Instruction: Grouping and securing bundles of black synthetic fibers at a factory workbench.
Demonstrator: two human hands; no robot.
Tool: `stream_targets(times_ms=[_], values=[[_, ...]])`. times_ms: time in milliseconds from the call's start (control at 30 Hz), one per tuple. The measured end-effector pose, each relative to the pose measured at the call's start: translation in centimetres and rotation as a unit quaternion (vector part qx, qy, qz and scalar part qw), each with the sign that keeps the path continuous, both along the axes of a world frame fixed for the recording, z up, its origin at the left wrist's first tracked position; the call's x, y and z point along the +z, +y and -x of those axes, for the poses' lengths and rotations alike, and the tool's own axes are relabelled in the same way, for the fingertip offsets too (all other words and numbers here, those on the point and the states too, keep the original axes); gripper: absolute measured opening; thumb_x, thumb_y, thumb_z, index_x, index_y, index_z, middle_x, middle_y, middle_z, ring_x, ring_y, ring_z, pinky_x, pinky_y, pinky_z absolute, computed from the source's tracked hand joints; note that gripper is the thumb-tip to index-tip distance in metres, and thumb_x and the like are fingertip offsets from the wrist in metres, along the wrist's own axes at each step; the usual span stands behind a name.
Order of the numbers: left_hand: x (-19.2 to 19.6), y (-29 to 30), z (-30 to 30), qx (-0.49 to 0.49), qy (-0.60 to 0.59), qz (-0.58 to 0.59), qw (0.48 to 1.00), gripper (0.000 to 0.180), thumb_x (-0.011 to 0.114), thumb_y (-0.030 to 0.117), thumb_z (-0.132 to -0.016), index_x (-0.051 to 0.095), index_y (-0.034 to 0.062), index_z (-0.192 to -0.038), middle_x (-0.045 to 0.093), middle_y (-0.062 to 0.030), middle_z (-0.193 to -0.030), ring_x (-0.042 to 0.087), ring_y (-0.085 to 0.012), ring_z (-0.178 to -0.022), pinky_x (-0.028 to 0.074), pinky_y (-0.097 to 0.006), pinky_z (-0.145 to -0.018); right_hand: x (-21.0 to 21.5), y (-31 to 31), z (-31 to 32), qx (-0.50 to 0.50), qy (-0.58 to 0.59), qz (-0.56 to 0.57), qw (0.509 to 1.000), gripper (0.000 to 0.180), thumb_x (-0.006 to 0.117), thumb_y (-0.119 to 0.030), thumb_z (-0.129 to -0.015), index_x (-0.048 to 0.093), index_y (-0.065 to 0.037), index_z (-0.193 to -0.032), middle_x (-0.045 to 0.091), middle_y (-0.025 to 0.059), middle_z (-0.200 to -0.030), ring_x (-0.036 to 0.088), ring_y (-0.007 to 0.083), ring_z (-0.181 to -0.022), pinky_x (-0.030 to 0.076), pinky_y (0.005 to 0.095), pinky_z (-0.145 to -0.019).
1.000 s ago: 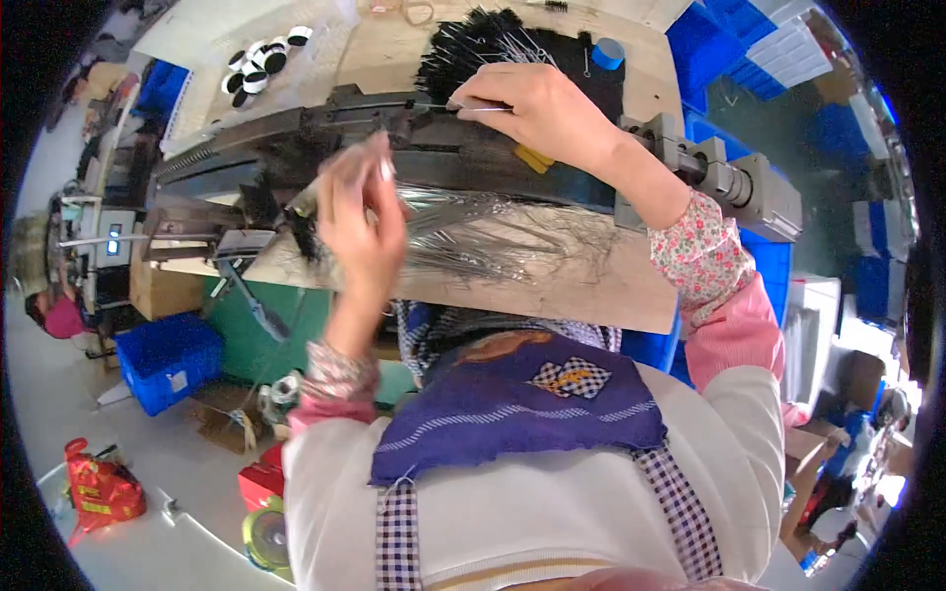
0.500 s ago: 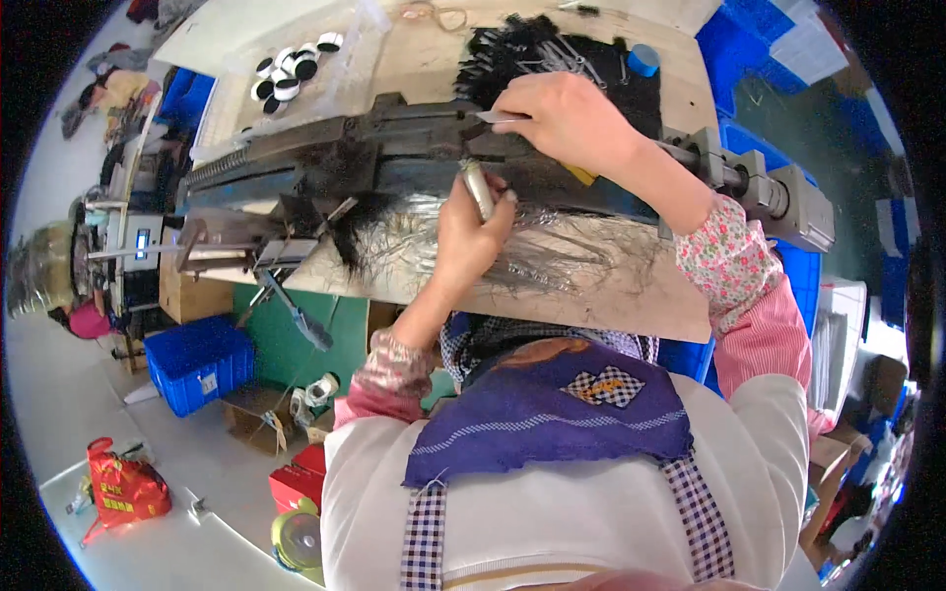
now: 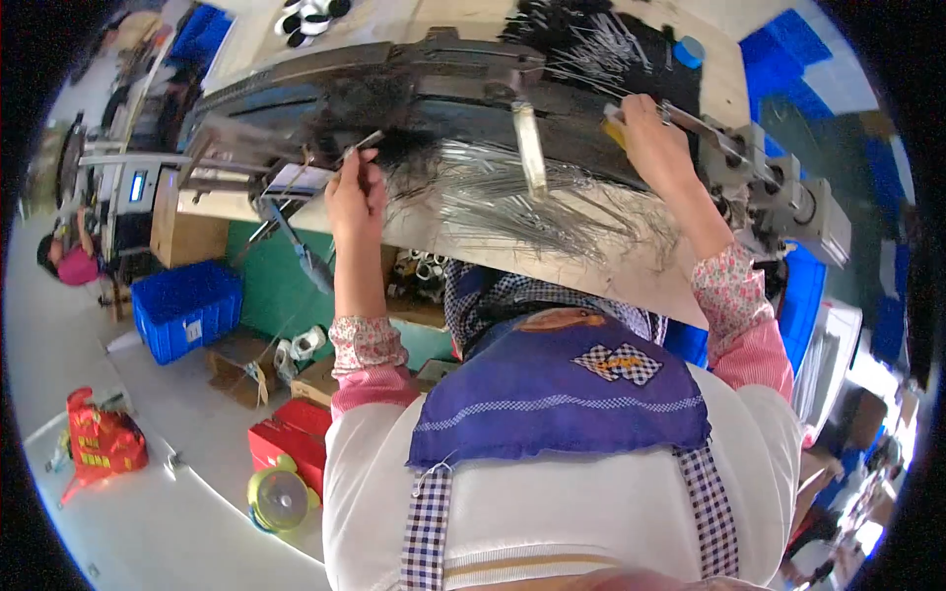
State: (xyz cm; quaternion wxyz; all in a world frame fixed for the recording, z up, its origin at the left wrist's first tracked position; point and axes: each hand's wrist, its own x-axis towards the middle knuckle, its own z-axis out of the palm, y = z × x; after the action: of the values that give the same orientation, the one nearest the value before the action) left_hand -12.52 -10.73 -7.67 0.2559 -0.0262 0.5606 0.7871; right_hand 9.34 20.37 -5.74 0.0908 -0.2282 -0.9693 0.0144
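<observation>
Silver-coloured thin wires lie loosely piled on the pale wooden tabletop, between the two hands, which are well apart. At the pile's left, the left hand has its fingertips drawn together on a slim, pale rod-like piece, beside black bristles; whether they join is unclear. On the far side of the pile, the right hand curls next to a yellow piece at the dark metal machine bed; its grip cannot be told. The wires should be light, springy, slick and easily bent, prone to tangling; one is probably best pinched near an end and drawn out lengthwise.
</observation>
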Motion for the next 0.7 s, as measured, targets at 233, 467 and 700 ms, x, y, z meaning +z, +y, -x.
stream_targets(times_ms=[233, 467, 700], values=[[7.5, 8.4, -11.0, -0.086, 0.208, -0.106, 0.969, 0.024, 0.046, 0.025, -0.099, 0.051, 0.0068, -0.084, 0.036, 0.0049, -0.058, 0.027, -0.0037, -0.044, 0.018, -0.020, -0.038, 7.8, -3.7, -6.6, 0.097, 0.086, 0.106, 0.986, 0.021, 0.060, -0.019, -0.087, 0.046, -0.004, -0.091, 0.058, 0.0156, -0.072, 0.062, 0.0353, -0.073, 0.048, 0.0444, -0.058], [7.2, 19.0, -13.2, -0.436, -0.095, -0.092, 0.890, 0.026, 0.051, 0.028, -0.097, 0.052, 0.0059, -0.083, 0.032, 0.0061, -0.056, 0.025, -0.0051, -0.041, 0.017, -0.023, -0.037, 11.6, -3.2, -9.9, 0.037, 0.114, 0.185, 0.975, 0.020, 0.063, -0.017, -0.087, 0.051, -0.002, -0.088, 0.060, 0.0178, -0.072, 0.060, 0.0375, -0.069, 0.046, 0.0402, -0.059], [5.8, 17.7, -12.9, -0.238, -0.008, -0.104, 0.966, 0.024, 0.046, 0.026, -0.099, 0.051, 0.0071, -0.085, 0.035, 0.0042, -0.059, 0.029, -0.0062, -0.043, 0.023, -0.023, -0.040, 13.2, 0.0, -7.2, 0.051, 0.217, 0.131, 0.966, 0.015, 0.054, -0.008, -0.087, 0.058, -0.007, -0.101, 0.062, 0.0172, -0.088, 0.062, 0.0372, -0.080, 0.048, 0.0414, -0.067]])
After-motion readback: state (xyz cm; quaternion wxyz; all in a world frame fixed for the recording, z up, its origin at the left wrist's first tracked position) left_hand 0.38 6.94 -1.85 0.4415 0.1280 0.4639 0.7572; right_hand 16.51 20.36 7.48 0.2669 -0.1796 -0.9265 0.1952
